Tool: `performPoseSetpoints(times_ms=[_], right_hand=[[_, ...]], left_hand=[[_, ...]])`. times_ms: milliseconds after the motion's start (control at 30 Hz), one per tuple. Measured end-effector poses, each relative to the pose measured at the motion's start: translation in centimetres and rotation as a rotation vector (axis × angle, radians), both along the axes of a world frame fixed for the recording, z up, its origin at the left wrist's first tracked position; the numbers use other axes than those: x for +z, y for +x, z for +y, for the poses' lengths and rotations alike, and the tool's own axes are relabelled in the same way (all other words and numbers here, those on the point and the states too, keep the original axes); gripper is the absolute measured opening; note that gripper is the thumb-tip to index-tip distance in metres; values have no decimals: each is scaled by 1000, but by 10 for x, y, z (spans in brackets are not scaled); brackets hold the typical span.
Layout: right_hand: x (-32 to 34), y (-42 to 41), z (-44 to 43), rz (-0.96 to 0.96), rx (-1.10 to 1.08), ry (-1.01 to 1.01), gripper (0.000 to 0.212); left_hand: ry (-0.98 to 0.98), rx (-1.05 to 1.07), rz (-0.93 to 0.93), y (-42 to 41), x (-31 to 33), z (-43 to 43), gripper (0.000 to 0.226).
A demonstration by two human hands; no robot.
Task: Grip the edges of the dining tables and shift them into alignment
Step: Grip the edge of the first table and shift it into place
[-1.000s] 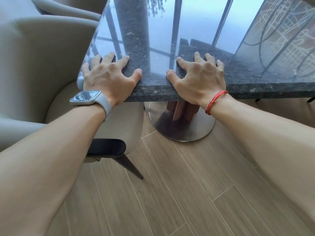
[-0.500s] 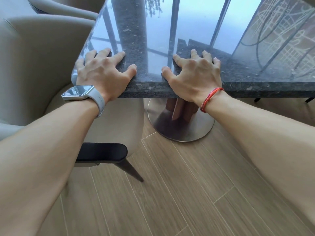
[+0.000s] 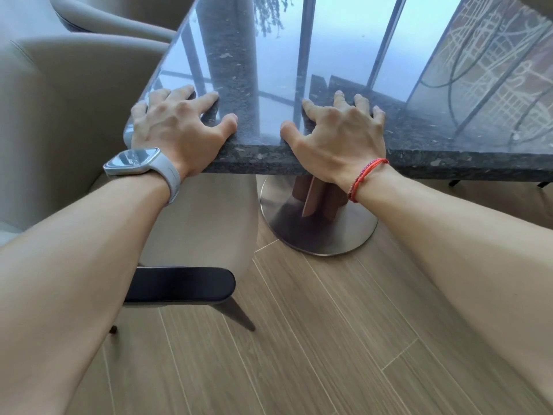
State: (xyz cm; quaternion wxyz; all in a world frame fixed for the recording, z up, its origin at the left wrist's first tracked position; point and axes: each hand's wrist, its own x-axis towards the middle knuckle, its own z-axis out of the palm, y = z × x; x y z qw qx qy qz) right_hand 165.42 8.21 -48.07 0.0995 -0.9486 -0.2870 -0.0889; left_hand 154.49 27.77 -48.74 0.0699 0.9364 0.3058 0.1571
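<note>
- dark speckled polished stone table (image 3: 260,158) fills the upper half of the view. near edge runs across mid-frame, near-left corner under the left hand. glossy top mirrors sky and dark window bars.
- left hand (image 3: 176,127) grips that near-left corner: fingers spread and bent, tips pressed on the top, thumb lying by the near edge, heel of the palm over the edge face. little finger sits at the left side edge.
- right hand (image 3: 338,133) grips the near edge just beside the left hand, small gap between the two thumbs. same pose: fingers arched, tips down on the top, thumb at the edge, wrist below the slab.
- both forearms stretched forward, nearly straight.
- pale grey smartwatch (image 3: 140,161) on the left wrist, red braided cord bracelet (image 3: 366,178) on the right wrist.
- table stands on a reddish-brown wooden pedestal (image 3: 314,199) on a round brushed-metal base plate (image 3: 317,232), below the right hand.
- beige upholstered armchair (image 3: 74,100) just left of the table, seat reaching under the corner. its dark frame bar (image 3: 179,284) shows below the left forearm.
- second beige chair (image 3: 113,16) at top left, beside the table's left edge.
- light brown wood-plank floor (image 3: 299,339) underneath.
</note>
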Motion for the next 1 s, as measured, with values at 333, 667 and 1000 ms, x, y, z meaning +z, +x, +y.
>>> performPoseSetpoints(times_ms=[333, 667, 1000], right_hand=[[-1, 0, 0, 0, -3, -1, 63], [-2, 0, 1, -6, 4, 31, 63], [-2, -2, -3, 65, 9, 54, 64]], left_hand=[[0, -6, 6, -1, 0, 1, 72], [-2, -12, -5, -2, 3, 0, 64], [-9, 8, 8, -5, -1, -6, 77]])
